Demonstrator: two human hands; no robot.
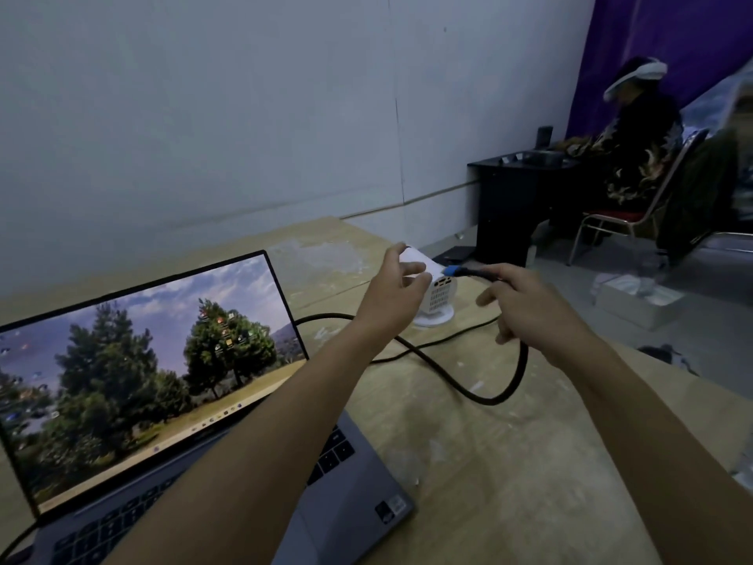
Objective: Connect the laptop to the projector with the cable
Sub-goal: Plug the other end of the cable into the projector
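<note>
Head view: left hand grip clamps projector; right hand grip pinches cable beside laptop.

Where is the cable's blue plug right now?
In the head view the blue plug is right of centre, pinched in the right hand, just short of the ports on the white projector, which the left hand steadies.

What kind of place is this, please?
Probably a plain indoor workroom, not a home. A worn wooden table holds a laptop and a small white projector; bare walls surround it, and another person sits on a metal chair at a black desk.
</note>
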